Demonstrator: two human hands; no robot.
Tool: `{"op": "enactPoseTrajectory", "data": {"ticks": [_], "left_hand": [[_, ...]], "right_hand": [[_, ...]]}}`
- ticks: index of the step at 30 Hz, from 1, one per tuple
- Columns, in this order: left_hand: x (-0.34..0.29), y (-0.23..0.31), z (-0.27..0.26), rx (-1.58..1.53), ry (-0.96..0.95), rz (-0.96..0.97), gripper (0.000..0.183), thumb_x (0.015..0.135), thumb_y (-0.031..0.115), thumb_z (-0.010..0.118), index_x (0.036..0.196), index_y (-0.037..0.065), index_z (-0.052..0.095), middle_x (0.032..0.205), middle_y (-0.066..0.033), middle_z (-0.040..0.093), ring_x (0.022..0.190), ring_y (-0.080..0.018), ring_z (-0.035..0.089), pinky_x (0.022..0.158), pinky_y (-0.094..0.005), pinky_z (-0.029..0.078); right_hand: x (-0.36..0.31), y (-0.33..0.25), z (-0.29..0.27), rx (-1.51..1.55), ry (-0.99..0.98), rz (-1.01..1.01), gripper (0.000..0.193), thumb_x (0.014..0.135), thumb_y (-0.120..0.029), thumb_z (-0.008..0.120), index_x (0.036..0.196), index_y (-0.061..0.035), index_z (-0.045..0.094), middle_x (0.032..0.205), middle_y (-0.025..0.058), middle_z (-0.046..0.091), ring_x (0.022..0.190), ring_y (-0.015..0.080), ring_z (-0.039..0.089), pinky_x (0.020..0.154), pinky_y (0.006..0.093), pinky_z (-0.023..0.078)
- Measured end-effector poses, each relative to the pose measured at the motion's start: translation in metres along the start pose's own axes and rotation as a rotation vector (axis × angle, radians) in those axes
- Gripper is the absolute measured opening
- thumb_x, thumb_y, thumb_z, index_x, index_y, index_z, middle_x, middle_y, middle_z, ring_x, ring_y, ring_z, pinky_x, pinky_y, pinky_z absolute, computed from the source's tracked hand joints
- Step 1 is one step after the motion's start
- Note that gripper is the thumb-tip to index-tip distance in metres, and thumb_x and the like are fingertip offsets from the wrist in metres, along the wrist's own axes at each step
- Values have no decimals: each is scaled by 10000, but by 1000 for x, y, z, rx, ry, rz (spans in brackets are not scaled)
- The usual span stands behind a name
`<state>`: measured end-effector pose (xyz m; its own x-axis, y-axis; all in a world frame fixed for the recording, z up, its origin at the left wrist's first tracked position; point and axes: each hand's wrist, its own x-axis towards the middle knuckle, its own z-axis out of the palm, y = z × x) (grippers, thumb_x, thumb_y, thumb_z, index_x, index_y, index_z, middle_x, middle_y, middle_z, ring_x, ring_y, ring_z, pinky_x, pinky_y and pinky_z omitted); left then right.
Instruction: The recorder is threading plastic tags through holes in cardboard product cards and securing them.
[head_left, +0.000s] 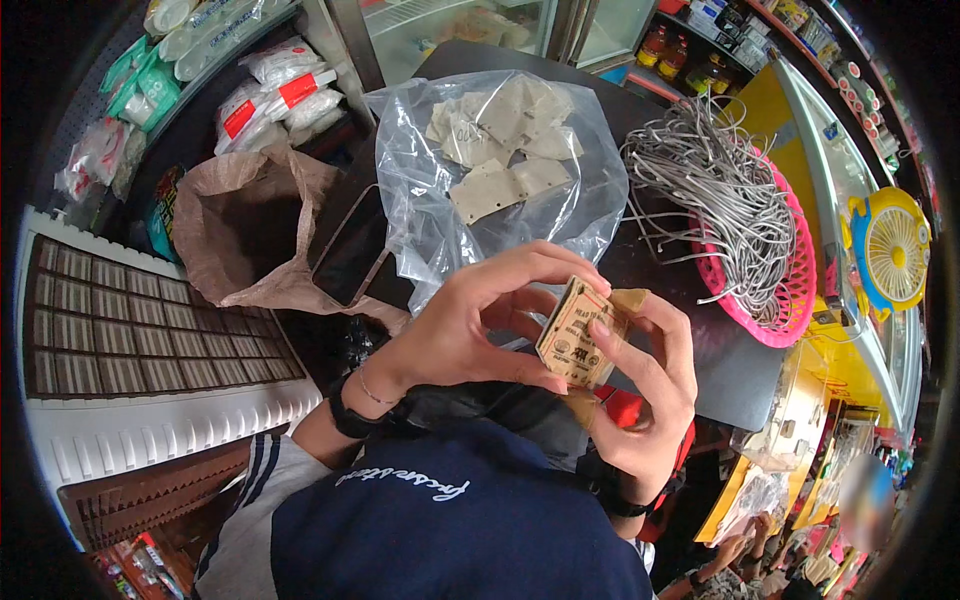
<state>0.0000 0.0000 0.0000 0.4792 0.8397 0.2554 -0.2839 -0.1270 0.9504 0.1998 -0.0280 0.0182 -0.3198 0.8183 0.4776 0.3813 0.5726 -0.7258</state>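
Observation:
Both my hands hold a small stack of printed tan cardboard cards [572, 348] above the near edge of the dark table [735, 378]. My left hand [465, 320] grips the stack's left side between curled fingers and thumb. On its right side, my right hand [655, 385] has its thumb pressed on the printed face; tan coverings wrap some of its fingertips. Beyond my hands, a clear plastic bag [408, 170] lies spread on the table with several greyish card pieces [510, 190] on it. A pink basket [803, 285] to the right is heaped with silvery cords [715, 180].
An open brown sack [225, 245] stands left of the table, beside a white slatted appliance [125, 440]. Wrapped packs [275, 100] fill a shelf behind. At right are a yellow-framed glass case [800, 120] and a yellow-blue fan [890, 250]. Another person's hands [735, 548] show lower right.

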Motion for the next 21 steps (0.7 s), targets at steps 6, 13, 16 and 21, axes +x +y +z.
{"op": "enactPoseTrajectory", "data": {"ticks": [6,13,16,21], "left_hand": [[0,1,3,3,31,7,703,607,57,842,1218,0,500,1252,-114,459,1172,-207,495,989,-344,434],[4,-9,19,43,95,45,389,857,63,619,1219,-26,508,1250,-96,468,1065,-166,550,911,-275,454],[5,-18,33,104,400,-1,210,928,81,525,1072,-49,605,1005,-92,633,949,-122,584,833,-246,458],[-3,-19,33,317,445,36,165,920,68,538,967,-46,649,928,-77,661,813,-91,603,700,-212,469]], "right_hand": [[3,-5,0,-43,12,10,595,461,-6,709,1049,-98,690,1138,172,512,1008,327,531,845,397,466],[2,0,3,-155,57,-24,560,551,13,753,1094,-71,642,1121,145,507,980,317,518,803,394,466],[-2,3,7,-173,58,-71,503,592,-15,759,1078,-49,631,1099,136,505,955,303,524,772,371,480],[-13,6,-6,-103,-13,-43,480,630,-47,759,1090,-52,619,1123,129,506,934,273,534,781,349,481]]}}
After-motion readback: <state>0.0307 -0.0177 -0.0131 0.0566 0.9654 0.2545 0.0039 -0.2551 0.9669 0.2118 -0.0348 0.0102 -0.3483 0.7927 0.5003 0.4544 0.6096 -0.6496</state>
